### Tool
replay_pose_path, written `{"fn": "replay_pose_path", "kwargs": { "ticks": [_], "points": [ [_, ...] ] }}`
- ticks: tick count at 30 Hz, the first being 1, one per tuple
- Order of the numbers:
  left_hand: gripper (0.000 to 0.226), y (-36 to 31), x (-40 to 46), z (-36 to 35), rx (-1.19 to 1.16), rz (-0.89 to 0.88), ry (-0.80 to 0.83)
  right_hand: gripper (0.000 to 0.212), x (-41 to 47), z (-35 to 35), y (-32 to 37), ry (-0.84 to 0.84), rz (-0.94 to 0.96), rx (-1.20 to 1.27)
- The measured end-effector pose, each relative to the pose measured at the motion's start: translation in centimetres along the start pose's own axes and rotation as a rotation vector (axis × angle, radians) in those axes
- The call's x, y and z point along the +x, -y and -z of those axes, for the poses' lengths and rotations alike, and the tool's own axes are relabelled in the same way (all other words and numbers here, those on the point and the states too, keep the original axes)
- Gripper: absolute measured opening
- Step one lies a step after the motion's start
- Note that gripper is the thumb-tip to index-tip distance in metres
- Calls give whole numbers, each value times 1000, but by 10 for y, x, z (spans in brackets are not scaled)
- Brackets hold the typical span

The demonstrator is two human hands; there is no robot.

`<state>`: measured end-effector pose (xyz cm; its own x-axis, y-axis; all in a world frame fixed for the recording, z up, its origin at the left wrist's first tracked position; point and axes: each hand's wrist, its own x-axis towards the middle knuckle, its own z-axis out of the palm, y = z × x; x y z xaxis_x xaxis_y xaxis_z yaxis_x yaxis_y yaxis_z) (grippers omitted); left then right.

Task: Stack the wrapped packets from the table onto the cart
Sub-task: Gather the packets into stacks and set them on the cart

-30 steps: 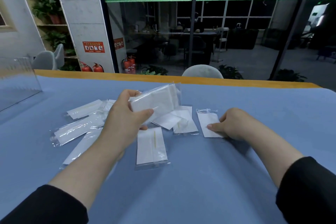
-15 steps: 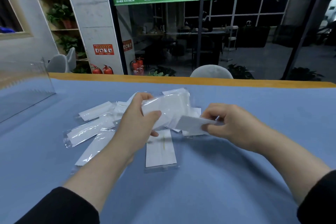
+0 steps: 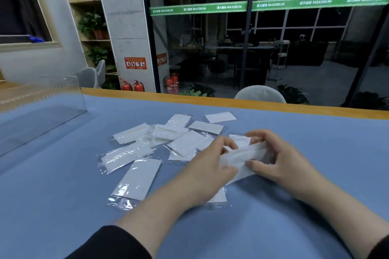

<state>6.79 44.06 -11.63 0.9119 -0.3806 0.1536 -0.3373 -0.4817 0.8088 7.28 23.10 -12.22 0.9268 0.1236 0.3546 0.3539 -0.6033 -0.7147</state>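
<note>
Two hands, one bundle: my left hand (image 3: 207, 166) and my right hand (image 3: 280, 159) both close their grip on a small bunch of wrapped packets (image 3: 242, 159), fingers curled over the top edge and thumbs underneath, held just above the surface (image 3: 63, 206).

Item 1. Held bunch: white packets in clear film, tilted with the right end higher. How many are in it I cannot tell.

Item 2. One packet (image 3: 219, 196) at 6 o'clock from the grip, flat on the surface, mostly hidden under my left wrist.

Item 3. One large packet (image 3: 139, 178) at 8 o'clock, flat, its clear film end toward me.

Item 4. One long packet (image 3: 126, 155) at 9 o'clock, lying crosswise, touching the top corner of item 3.

Item 5. Loose overlapping cluster (image 3: 179, 134) from 10 to 11 o'clock, several packets lying on one another; one more packet (image 3: 220, 116) lies apart at 12 o'clock, nearest the far edge.

Item 6. Surface: blue cloth with an orange far border (image 3: 315, 107).

Item 7. Clear plastic panel (image 3: 42, 103) at the far 9 o'clock corner, standing upright on the surface.

Item 8. Black sleeves (image 3: 113, 244) on both my forearms, pushed back from the wrists.

Cart: outside this view.
</note>
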Motion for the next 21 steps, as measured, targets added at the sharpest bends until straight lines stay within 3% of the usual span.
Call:
{"fn": "replay_pose_path", "kwargs": {
  "ticks": [4,7,9,11,14,16,18,20,21],
  "points": [
    [34,-2,3,5,-184,-9,-170,34,-1,1,7,-97,-58,38],
    [49,-1,7,16,-730,65,-324,30,2,5,32,-201,-92,344],
    [33,-2,7,21,-1031,124,-301,25,9,-3,55,-166,-121,421],
    [13,-7,3,26,-1169,152,-293,18,16,-19,78,-74,-137,421],
    [15,-10,1,44,-1311,118,-513,11,27,-40,102,-65,-183,359],
    [15,-4,-2,68,-1243,97,-706,29,32,-42,105,-38,-275,106],
    [15,6,-6,90,-909,137,-871,54,30,-43,107,199,-391,-342],
    [23,15,-12,103,-511,128,-891,58,22,-50,109,448,-445,-649],
    [29,16,-13,104,-361,118,-838,59,18,-54,108,490,-452,-710]
  ]
}}
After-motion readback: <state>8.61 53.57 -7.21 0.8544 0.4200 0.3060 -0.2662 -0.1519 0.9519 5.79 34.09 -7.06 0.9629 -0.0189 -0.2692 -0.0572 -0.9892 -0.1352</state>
